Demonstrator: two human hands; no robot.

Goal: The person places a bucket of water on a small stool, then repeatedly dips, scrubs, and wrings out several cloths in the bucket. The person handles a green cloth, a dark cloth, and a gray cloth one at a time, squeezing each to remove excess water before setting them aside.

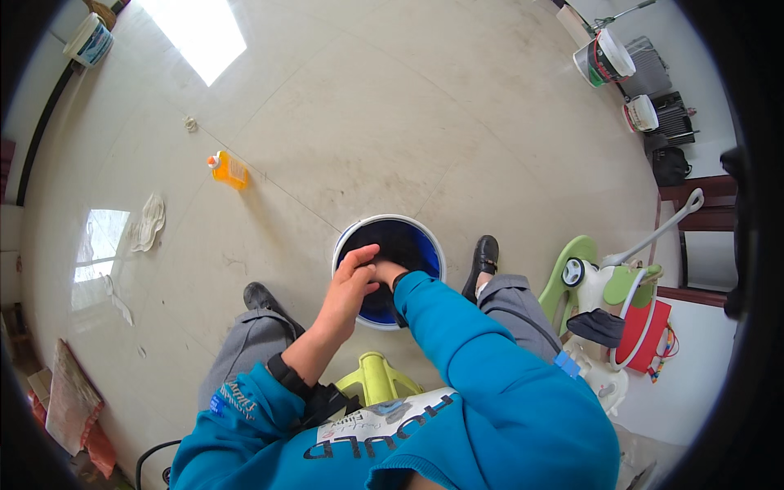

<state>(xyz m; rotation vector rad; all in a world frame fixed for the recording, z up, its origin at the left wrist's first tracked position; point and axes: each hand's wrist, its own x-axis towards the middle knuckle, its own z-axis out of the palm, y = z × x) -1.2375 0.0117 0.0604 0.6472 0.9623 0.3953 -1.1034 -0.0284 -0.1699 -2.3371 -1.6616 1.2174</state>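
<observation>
A round plastic bucket [443, 256] with a white rim and a blue inside stands on the floor between my feet. Its depths are dark, and I cannot tell what it holds. Over its near left side is my left hand [350, 286], fingers stretched apart, nothing visible in it. My right hand [387, 271] reaches in over the bucket from the right. The left fingers meet or overlap it, so its own fingers are mostly hidden. To the far left of the bucket, a bottle of orange liquid [230, 171] stands on the tiles, with a white and orange cap.
A yellow-green plastic stool [372, 375] is just below the bucket. White gloves or cloths [149, 223] lie on the left floor. A child's ride-on toy [612, 282] stands at right. Buckets [603, 60] and toolboxes [672, 116] line the right wall; another bucket [89, 41] is far left.
</observation>
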